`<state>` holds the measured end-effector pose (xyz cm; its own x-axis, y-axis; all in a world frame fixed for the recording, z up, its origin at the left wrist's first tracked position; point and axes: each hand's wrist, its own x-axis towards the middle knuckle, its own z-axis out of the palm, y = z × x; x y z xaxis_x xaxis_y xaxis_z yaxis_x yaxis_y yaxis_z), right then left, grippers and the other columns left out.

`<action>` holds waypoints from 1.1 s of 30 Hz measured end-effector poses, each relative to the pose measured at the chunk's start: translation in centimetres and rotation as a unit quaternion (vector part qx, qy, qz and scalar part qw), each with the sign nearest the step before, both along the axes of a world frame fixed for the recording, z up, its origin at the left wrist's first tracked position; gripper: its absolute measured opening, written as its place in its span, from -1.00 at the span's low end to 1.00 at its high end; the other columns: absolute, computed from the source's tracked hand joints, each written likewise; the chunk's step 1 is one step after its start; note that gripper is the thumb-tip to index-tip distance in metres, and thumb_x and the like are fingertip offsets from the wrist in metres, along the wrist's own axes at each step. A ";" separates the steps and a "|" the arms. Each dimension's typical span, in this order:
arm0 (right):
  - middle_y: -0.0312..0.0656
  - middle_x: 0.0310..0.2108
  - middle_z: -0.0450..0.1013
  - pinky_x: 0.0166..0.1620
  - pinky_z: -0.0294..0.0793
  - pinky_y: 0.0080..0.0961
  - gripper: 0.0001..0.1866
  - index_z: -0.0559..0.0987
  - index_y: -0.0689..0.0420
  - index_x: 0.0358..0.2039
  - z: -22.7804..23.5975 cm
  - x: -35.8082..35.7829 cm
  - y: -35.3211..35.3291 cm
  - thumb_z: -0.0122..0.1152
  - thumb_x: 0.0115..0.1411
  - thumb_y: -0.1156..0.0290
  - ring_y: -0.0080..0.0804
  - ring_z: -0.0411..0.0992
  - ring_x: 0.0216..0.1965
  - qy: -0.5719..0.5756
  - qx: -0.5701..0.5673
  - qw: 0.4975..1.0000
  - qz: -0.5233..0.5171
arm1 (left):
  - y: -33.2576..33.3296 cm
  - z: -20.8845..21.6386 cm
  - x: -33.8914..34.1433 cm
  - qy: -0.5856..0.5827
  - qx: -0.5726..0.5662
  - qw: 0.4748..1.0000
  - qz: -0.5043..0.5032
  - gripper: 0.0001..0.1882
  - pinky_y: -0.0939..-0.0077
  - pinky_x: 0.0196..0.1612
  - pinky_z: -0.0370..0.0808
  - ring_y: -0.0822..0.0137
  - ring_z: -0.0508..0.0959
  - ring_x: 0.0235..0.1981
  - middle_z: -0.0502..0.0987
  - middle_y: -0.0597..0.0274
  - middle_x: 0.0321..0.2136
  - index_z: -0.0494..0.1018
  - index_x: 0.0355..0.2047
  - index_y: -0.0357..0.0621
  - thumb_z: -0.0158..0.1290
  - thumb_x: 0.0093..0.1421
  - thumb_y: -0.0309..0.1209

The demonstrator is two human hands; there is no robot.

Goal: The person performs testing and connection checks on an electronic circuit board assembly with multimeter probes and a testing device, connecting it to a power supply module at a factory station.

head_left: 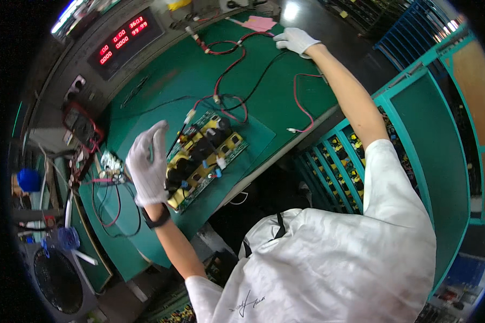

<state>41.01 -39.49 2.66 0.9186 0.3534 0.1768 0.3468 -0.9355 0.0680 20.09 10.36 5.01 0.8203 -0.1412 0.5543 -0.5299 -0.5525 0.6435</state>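
My left hand, in a white knit glove, is raised at the left end of a circuit board. Its thumb and fingers stand apart with nothing seen between them. The board lies on the green mat and carries black and yellow parts, with a white plug and red-black wires at its far edge. My right hand, also gloved, reaches to the far right of the bench. Its fingers are bent closed where a red cable and a black cable run up to it; what they grip is hidden.
A power panel with red digits stands at the back left, a multimeter below it. Pink paper lies by my right hand. A red lead lies near the bench edge. A green rack of boards stands at right; a fan at lower left.
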 end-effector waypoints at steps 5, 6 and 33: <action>0.06 -0.14 0.63 0.06 0.52 -0.07 -0.59 0.73 0.02 -0.09 1.0 -0.5 0.0 0.20 0.20 0.04 0.05 0.59 -0.08 0.027 0.032 0.999 0.007 | -12.0 1.6 -8.1 -0.117 0.102 0.982 -0.108 -0.74 0.29 -0.26 0.61 0.14 0.65 -0.30 0.65 0.18 -0.25 0.61 -0.11 -0.10 0.27 0.22 -0.31; 0.08 -0.08 0.61 0.11 0.50 -0.09 -0.50 0.69 0.03 0.01 1.4 -0.6 -0.1 0.16 0.23 -0.03 0.09 0.56 -0.02 -0.027 0.043 0.998 -0.031 | -14.7 1.4 -9.3 -0.071 0.110 0.984 -0.120 -0.65 0.28 -0.28 0.62 0.13 0.65 -0.29 0.62 0.16 -0.24 0.59 -0.08 -0.11 0.30 0.18 -0.24; -0.30 -0.21 0.48 -0.50 0.37 -0.87 -0.68 0.51 0.23 0.01 -0.7 -24.8 10.4 0.26 0.40 0.28 -0.76 0.49 -0.41 0.238 0.845 0.477 0.046 | -10.5 -5.7 -16.7 0.058 -0.043 0.990 -0.123 -0.69 0.26 -0.23 0.60 0.07 0.64 -0.25 0.63 0.19 -0.23 0.46 -0.22 -0.11 0.28 0.06 -0.63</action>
